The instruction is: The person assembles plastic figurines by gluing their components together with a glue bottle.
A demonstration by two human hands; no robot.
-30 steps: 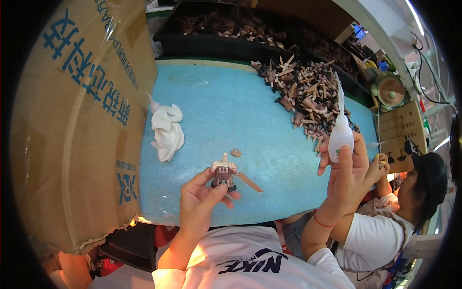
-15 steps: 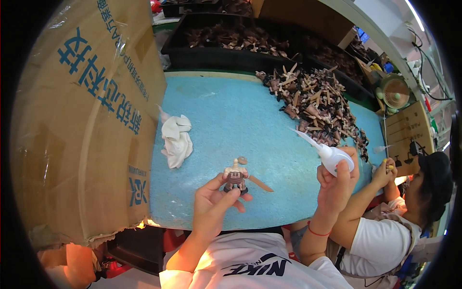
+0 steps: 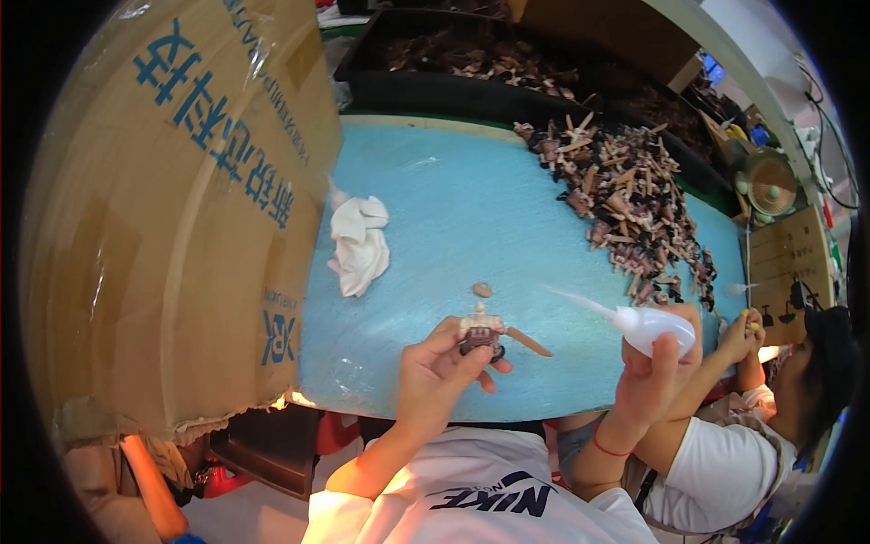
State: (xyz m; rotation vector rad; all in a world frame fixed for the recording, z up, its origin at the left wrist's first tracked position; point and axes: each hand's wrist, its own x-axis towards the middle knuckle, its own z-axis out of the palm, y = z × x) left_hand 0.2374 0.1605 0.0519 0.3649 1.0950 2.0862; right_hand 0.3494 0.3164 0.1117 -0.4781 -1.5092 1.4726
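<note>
My left hand (image 3: 435, 372) is closed around a small toy figure (image 3: 481, 342), beige above and brown below, with a narrow knob at its top. From its right side a flat brown blade (image 3: 528, 342) sticks out. Just beyond the figure, on the blue table top, lies a small rounded beige-brown piece (image 3: 482, 289). In my right hand (image 3: 648, 385) is a white squeeze bottle (image 3: 651, 328), held tilted. Its long thin nozzle points left, above the table and apart from the figure.
A crumpled white cloth (image 3: 360, 247) lies at left beside a large cardboard box (image 3: 181, 272). Many figure parts form a pile (image 3: 625, 204) at the far right, before black trays (image 3: 453, 95). A co-worker (image 3: 725, 462) sits at right, near a small fan (image 3: 770, 184).
The view has shifted, moving the whole scene right and up. Both hands have come nearer me relative to the table. The figure now sits farther from the rounded piece; the bottle is lower.
</note>
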